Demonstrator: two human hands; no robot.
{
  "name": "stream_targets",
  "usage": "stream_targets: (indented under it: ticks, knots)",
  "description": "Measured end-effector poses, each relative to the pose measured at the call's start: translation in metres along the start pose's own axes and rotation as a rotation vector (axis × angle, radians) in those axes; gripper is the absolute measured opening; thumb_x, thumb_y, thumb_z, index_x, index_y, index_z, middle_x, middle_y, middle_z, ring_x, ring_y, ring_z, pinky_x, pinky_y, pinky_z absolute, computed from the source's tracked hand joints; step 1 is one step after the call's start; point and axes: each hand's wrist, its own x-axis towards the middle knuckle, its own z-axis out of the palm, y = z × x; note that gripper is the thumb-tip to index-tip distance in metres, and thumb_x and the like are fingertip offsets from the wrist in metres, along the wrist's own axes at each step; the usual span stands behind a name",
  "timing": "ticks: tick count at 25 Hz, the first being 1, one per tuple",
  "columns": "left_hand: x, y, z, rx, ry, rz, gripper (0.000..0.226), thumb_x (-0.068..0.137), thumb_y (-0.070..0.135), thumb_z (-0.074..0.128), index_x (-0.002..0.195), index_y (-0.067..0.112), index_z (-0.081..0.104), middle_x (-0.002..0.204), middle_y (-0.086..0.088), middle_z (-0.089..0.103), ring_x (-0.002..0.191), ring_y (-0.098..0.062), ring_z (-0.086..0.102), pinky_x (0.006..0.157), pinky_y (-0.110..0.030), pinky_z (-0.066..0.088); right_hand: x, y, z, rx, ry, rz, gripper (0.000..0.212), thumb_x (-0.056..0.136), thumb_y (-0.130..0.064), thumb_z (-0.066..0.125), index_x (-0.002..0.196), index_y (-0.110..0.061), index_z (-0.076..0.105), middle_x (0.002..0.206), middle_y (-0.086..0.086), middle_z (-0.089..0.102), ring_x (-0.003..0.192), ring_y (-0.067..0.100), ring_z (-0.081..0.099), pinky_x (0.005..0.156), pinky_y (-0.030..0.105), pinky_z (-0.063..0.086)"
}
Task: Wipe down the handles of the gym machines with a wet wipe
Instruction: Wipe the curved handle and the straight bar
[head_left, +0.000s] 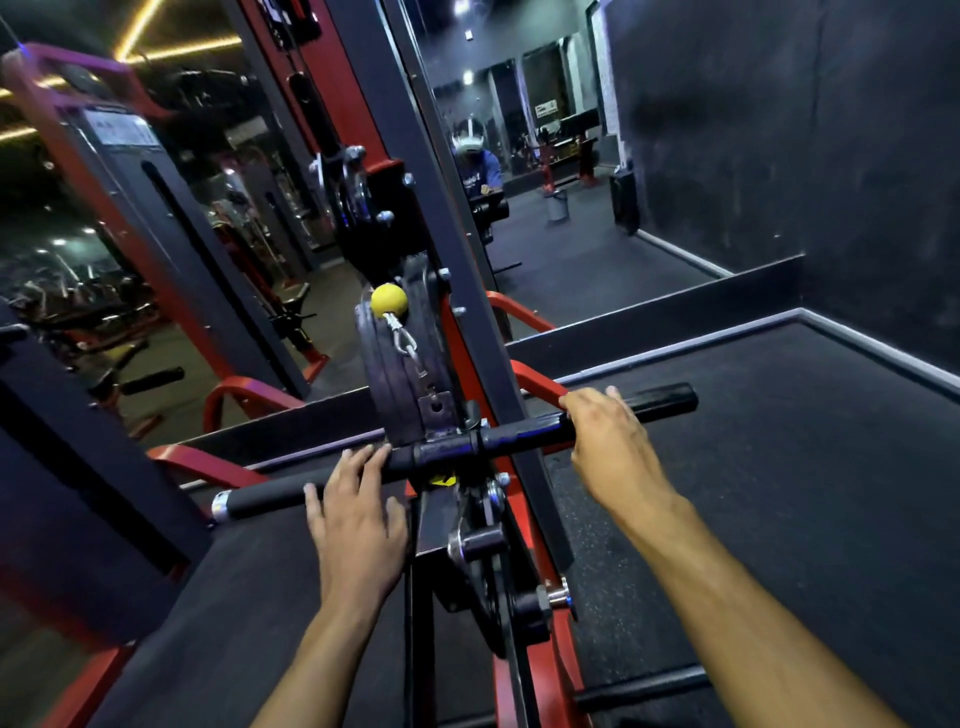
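One black handle bar (519, 439) runs across the centre of the frame, rising from lower left to upper right, with two padded grips — the left grip (270, 498) ending in a silver cap, the right grip (662, 399) ending in black. Two bare hands meet it. The right hand (608, 441) lies over the bar at centre right, fingers curled around it. The left hand (356, 512), at centre left, has its fingers straight and spread, tips touching the bar. No wipe can be made out in either hand. Above the bar's middle hangs one yellow ball (388, 300) on a metal clip, against the red-and-black machine frame (467, 291). A wall mirror (561, 171) fills the upper centre.
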Motion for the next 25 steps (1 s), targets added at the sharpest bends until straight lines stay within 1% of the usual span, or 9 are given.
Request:
stream_targets:
  ticks: [5,8,10,13,15,18,20,22,25]
  knots:
    - [-0.004,-0.007,0.007,0.043,0.166,0.092,0.042,0.094,0.027,0.055,0.135,0.024,0.064,0.127,0.0,0.061,0.119,-0.023,0.05,0.118,-0.059,0.026,-0.007,-0.019,0.033,0.132,0.12,-0.16,0.048,0.078,0.023,0.056,0.116,-0.001,0.07,0.117,0.014,0.071,0.111,0.035,0.066,0.11,0.046,0.045]
    - [-0.012,-0.011,0.017,0.055,0.205,0.087,0.043,0.095,0.031,0.051,0.134,0.024,0.065,0.128,0.001,0.062,0.12,-0.025,0.052,0.117,-0.056,0.026,-0.008,-0.031,0.057,0.233,0.084,-0.325,0.054,0.075,0.026,0.06,0.121,-0.001,0.07,0.125,0.013,0.07,0.123,0.027,0.064,0.114,0.047,0.041]
    - [-0.01,-0.014,0.017,0.064,0.199,0.106,0.043,0.095,0.035,0.048,0.134,0.025,0.065,0.128,0.002,0.063,0.12,-0.024,0.053,0.116,-0.054,0.027,-0.006,-0.027,0.063,0.293,0.112,-0.39,0.046,0.081,0.02,0.062,0.12,-0.002,0.071,0.126,0.01,0.07,0.124,0.021,0.063,0.115,0.045,0.042]
    - [-0.008,-0.018,0.014,0.064,0.205,0.143,0.044,0.095,0.037,0.048,0.135,0.027,0.064,0.129,0.005,0.063,0.12,-0.022,0.053,0.114,-0.051,0.028,-0.009,-0.024,0.059,0.408,0.124,-0.39,0.032,0.091,0.005,0.061,0.118,-0.007,0.074,0.126,0.003,0.07,0.124,0.009,0.062,0.117,0.038,0.039]
    - [-0.006,-0.02,0.012,0.016,0.202,0.126,0.045,0.093,0.038,0.05,0.135,0.028,0.064,0.128,0.007,0.064,0.12,-0.02,0.054,0.114,-0.048,0.028,-0.011,-0.028,0.051,0.475,0.08,-0.355,0.034,0.09,0.005,0.06,0.116,-0.01,0.075,0.124,-0.002,0.071,0.121,0.002,0.062,0.117,0.034,0.039]
    - [-0.001,-0.024,0.006,-0.075,0.135,0.131,0.048,0.089,0.042,0.058,0.137,0.032,0.062,0.13,0.012,0.063,0.121,-0.015,0.054,0.111,-0.041,0.027,-0.011,-0.031,0.038,0.555,0.028,-0.273,0.036,0.087,0.009,0.062,0.11,-0.014,0.079,0.106,-0.01,0.076,0.106,0.004,0.07,0.112,0.037,0.045]
    - [0.005,-0.035,-0.006,-0.099,0.106,0.125,0.052,0.086,0.05,0.059,0.136,0.036,0.06,0.132,0.014,0.061,0.123,-0.016,0.054,0.106,-0.041,0.028,-0.013,-0.03,0.028,0.562,-0.006,-0.23,0.031,0.088,0.0,0.061,0.106,-0.017,0.08,0.095,-0.015,0.075,0.098,0.005,0.071,0.104,0.035,0.052]
    - [0.007,-0.066,-0.024,-0.045,0.138,-0.02,0.052,0.085,0.064,0.053,0.131,0.04,0.061,0.133,0.013,0.06,0.127,-0.018,0.051,0.106,-0.047,0.03,-0.015,-0.034,0.022,0.542,-0.017,-0.202,0.031,0.088,0.002,0.061,0.101,-0.019,0.079,0.093,-0.013,0.076,0.097,0.002,0.071,0.095,0.024,0.054]
    - [-0.001,-0.115,-0.041,-0.065,0.113,-0.38,0.056,0.091,0.073,0.041,0.127,0.038,0.065,0.14,0.007,0.054,0.135,-0.024,0.043,0.109,-0.054,0.028,-0.018,-0.049,0.006,0.519,0.048,-0.145,0.039,0.09,0.014,0.061,0.1,-0.02,0.077,0.094,-0.008,0.078,0.094,0.002,0.071,0.088,0.016,0.052]
